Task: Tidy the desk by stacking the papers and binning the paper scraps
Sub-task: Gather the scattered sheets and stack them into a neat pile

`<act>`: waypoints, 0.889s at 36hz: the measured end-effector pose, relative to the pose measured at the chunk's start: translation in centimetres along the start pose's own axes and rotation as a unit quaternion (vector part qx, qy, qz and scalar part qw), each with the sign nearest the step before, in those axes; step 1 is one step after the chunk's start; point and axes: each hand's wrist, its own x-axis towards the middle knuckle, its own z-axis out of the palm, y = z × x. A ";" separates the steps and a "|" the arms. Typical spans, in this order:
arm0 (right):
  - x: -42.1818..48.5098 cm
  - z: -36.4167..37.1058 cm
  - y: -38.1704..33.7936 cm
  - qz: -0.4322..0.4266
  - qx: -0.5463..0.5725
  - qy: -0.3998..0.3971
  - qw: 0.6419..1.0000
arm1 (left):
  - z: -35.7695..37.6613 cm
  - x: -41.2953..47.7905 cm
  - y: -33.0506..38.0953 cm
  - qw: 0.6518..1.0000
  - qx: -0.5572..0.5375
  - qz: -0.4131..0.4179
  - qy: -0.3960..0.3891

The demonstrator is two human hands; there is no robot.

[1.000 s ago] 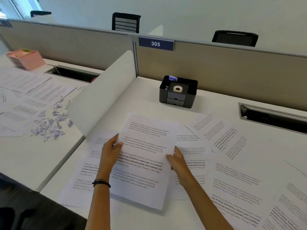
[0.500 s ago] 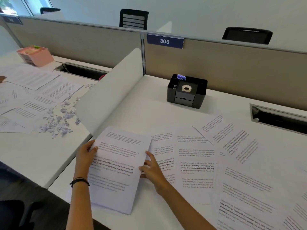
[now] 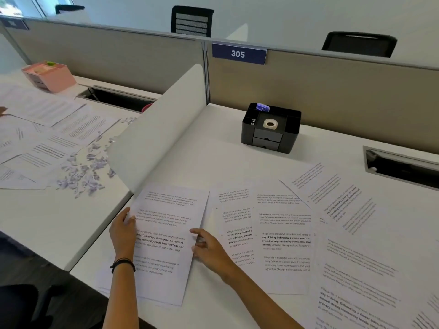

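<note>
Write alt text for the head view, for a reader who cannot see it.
A person's left hand grips a printed sheet by its left edge while the right hand touches its right edge. Other sheets lie rightward; paper scraps litter the neighbouring desk.

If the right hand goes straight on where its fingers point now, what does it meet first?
Probably the white printed paper sheet: the right hand points up-left at its right edge. Behind it stands the white curved divider panel.

matt paper sheets (image 3: 166,236), smooth white desk (image 3: 225,160)
</note>
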 end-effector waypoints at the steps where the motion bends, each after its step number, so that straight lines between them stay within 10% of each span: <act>1: -0.3 -0.2 0.0 -0.006 -0.012 0.002 1.000 | 0.1 0.0 -0.1 1.000 0.005 0.003 0.003; 20: -10.1 -15.7 7.0 -0.159 -0.081 0.341 0.923 | 4.0 -4.6 2.5 0.980 -0.009 0.160 0.119; 32: -16.8 -23.6 12.5 -0.124 -0.101 0.490 0.857 | 9.7 -12.5 7.2 0.951 -0.100 0.179 -0.232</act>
